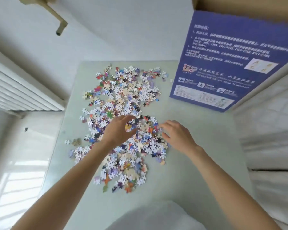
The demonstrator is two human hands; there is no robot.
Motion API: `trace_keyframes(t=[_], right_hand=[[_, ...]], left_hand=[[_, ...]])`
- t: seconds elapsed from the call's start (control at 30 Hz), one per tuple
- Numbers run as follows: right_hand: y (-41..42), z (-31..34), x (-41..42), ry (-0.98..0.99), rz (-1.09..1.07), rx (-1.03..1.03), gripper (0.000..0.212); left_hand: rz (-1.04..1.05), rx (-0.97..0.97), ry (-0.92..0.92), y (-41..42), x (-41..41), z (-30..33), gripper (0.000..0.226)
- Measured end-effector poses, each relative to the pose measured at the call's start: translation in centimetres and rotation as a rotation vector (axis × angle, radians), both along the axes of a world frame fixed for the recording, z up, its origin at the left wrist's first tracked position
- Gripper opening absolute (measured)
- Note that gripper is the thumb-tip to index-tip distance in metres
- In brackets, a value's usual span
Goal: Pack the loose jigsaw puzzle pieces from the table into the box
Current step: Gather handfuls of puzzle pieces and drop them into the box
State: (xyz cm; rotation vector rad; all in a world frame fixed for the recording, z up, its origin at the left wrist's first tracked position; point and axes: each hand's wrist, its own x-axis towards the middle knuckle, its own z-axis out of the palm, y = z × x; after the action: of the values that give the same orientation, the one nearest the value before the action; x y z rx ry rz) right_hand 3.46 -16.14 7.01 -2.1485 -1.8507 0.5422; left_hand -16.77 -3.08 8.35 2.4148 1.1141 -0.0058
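1. Clearly the gathering step is in hand: the heap of small multicoloured cardboard jigsaw pieces (123, 117) lies spread over the pale green glass tabletop (198, 163), none visibly packed.
2. The left hand (118, 130) hovers over the heap's middle, its grip loosely curled; whether it pinches pieces I cannot tell.
3. The right hand (178, 135) rests at the heap's right edge, fingers relaxed, gripping nothing visible.
4. The blue printed cardboard box (223, 63) stands up and to the right of the heap, its inside hidden.
5. Next, I judge, comes scooping a handful toward the box.
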Motion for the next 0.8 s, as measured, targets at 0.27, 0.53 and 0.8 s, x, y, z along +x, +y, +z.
trace_keyframes(t=[0.27,0.53,0.8], right_hand=[[-1.8,-7.5,-6.5,0.082,-0.434,-0.458,0.089],[3.3,-7.5,-10.5,0.173,-0.382,-0.389,0.099],[7.9,-8.2,-7.9,-0.106,-0.209,-0.456,0.125]], left_hand=[[0.152,-0.24,0.359,-4.7,-7.0,-7.3,0.106],[0.062,-0.176,0.454,-7.3,-5.8,-9.8,0.132],[0.057,-0.192,0.371,-7.2,-5.7,-10.4,0.124]])
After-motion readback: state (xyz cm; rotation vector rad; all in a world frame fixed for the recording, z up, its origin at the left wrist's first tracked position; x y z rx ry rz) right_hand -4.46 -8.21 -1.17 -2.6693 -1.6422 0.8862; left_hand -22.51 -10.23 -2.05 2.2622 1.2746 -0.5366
